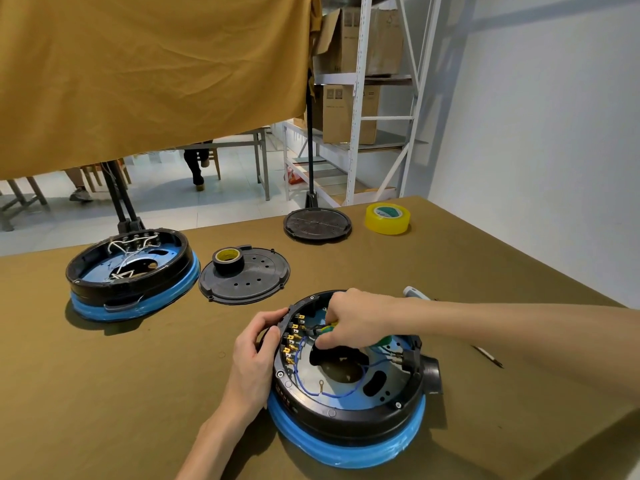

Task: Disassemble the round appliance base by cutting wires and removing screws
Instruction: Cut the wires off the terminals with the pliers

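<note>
Round appliance base (349,386) sits on the table (104,393) right in front of me, near edge, open side up, a blue wrapped band round its lower half. Cover already off; a black perforated lid (244,277) lies just beyond it with a roll of black tape (228,258) on top.

Left hand (256,348) braces the base — fingers curled over the left rim beside the row of brass terminals (292,339), thumb outside. Grip pressed onto the rim wall.

Right hand (349,320) reaches in from the right, grip pinched shut round a green-and-yellow tool handle (327,329). Tip hidden under the fingers, so I cannot tell cutter from driver.

Judgement: wire stage, working at the terminal bank. A blue wire (332,393) loops across the floor of the base, one end with a free ring lug, the other running to the socket (403,358) at right.

Next move wants the tool tip placed squarely on one lead or screw near the terminals, left hand holding against twist.

A second base (131,271), white-wired, stands well apart at far left.
</note>
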Demonstrator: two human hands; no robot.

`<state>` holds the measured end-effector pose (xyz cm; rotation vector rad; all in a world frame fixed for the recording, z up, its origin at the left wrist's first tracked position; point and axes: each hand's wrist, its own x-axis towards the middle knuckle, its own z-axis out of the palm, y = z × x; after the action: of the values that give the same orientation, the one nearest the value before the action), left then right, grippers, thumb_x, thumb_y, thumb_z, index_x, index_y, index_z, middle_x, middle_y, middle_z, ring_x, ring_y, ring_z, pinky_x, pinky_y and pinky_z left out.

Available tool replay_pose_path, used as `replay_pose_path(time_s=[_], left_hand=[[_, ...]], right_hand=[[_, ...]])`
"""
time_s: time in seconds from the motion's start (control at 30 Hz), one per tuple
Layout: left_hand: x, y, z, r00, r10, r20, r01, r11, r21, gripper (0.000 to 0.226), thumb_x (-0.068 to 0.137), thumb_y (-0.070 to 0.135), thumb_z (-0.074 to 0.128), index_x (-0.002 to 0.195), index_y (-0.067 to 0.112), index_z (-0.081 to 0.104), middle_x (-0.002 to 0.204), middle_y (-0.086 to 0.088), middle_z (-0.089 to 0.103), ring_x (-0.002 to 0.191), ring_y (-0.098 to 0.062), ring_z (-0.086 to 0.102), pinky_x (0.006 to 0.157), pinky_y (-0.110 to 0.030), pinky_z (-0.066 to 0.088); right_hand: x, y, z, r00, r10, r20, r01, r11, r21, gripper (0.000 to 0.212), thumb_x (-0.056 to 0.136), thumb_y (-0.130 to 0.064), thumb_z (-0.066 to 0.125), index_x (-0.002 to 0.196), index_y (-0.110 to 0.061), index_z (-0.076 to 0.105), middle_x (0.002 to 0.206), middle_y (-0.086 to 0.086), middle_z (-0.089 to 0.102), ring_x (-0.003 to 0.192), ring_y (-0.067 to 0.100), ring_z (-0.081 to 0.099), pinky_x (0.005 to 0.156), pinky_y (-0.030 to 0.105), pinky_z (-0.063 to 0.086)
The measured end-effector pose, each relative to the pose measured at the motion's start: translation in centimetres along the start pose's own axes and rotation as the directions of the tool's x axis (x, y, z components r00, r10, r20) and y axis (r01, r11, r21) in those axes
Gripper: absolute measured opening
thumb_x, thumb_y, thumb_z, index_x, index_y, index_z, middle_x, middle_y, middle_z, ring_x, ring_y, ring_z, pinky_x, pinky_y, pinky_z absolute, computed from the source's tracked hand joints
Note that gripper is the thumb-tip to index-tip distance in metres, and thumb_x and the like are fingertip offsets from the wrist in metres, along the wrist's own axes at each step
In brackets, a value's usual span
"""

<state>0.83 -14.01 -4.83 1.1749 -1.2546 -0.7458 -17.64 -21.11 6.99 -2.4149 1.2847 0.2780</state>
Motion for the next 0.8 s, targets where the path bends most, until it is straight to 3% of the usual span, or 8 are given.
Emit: replay_pose_path(time_s=[0.07, 0.17, 0.27, 0.37, 0.67, 0.8], left_hand=[[0.0, 0.0, 0.0, 1.0, -0.005, -0.002, 0.005, 1.0, -0.001, 0.033, 0.095, 0.032, 0.049, 0.122, 0.023, 0.066, 0.109, 0.018, 0.072, 0.108, -0.004, 0.068, 0.083, -0.019, 0.056], [0.1, -0.1, 0.0, 1.0, -0.01, 0.0, 0.01, 1.0, 0.001, 0.025, 0.102, 0.022, 0.051, 0.123, 0.022, 0.066, 0.11, 0.016, 0.073, 0.107, -0.006, 0.068, 0.082, -0.022, 0.057], [0.0, 0.0, 0.0, 1.0, -0.005, -0.01, 0.005, 1.0, 0.006, 0.028, 0.1, 0.026, 0.051, 0.123, 0.021, 0.066, 0.11, 0.015, 0.073, 0.108, -0.005, 0.068, 0.083, -0.021, 0.057], [0.0, -0.2, -0.1, 1.0, -0.014, -0.001, 0.014, 1.0, 0.018, 0.025, 0.107, 0.013, 0.05, 0.123, 0.023, 0.066, 0.109, 0.018, 0.073, 0.108, -0.004, 0.067, 0.083, -0.019, 0.056], [-0.1, 0.0, 0.0, 1.0, -0.009, -0.011, 0.01, 1.0, 0.005, 0.024, 0.105, 0.02, 0.05, 0.122, 0.024, 0.067, 0.11, 0.016, 0.074, 0.106, -0.004, 0.069, 0.08, -0.017, 0.055], [-0.1, 0.1, -0.1, 1.0, -0.017, -0.005, 0.017, 1.0, 0.009, 0.027, 0.106, 0.01, 0.049, 0.121, 0.024, 0.066, 0.11, 0.018, 0.073, 0.105, -0.002, 0.068, 0.079, -0.015, 0.054]], right_hand=[[-0.2, -0.4, 0.5, 0.999, -0.037, -0.035, 0.033, 0.992, -0.118, 0.051, 0.096, -0.053, 0.063, 0.102, -0.002, 0.065, 0.087, 0.01, 0.067, 0.075, 0.026, 0.062, 0.065, 0.034, 0.052], [-0.8, -0.2, 1.5, 0.97, -0.181, -0.164, 0.093, 0.895, -0.437, 0.04, 0.098, -0.048, 0.06, 0.083, -0.012, 0.047, 0.066, -0.001, 0.042, 0.067, 0.028, 0.052, 0.055, 0.033, 0.04], [-0.5, 0.0, 1.2, 0.97, -0.169, -0.173, 0.082, 0.904, -0.419, 0.043, 0.097, -0.05, 0.06, 0.077, -0.016, 0.044, 0.069, 0.0, 0.045, 0.07, 0.029, 0.057, 0.053, 0.031, 0.038], [-0.4, -0.4, 1.2, 0.967, -0.179, -0.179, 0.085, 0.896, -0.435, 0.049, 0.097, -0.05, 0.06, 0.069, -0.019, 0.035, 0.068, 0.001, 0.046, 0.068, 0.028, 0.056, 0.048, 0.03, 0.033], [-0.4, -1.2, 0.7, 0.971, -0.158, -0.177, 0.073, 0.908, -0.414, 0.047, 0.096, -0.045, 0.063, 0.069, -0.019, 0.035, 0.067, 0.002, 0.045, 0.055, 0.019, 0.045, 0.046, 0.027, 0.031], [-0.3, -1.8, 0.6, 0.969, -0.186, -0.162, 0.092, 0.882, -0.463, 0.047, 0.096, -0.044, 0.062, 0.068, -0.02, 0.033, 0.067, 0.002, 0.044, 0.054, 0.018, 0.044, 0.046, 0.027, 0.03]])
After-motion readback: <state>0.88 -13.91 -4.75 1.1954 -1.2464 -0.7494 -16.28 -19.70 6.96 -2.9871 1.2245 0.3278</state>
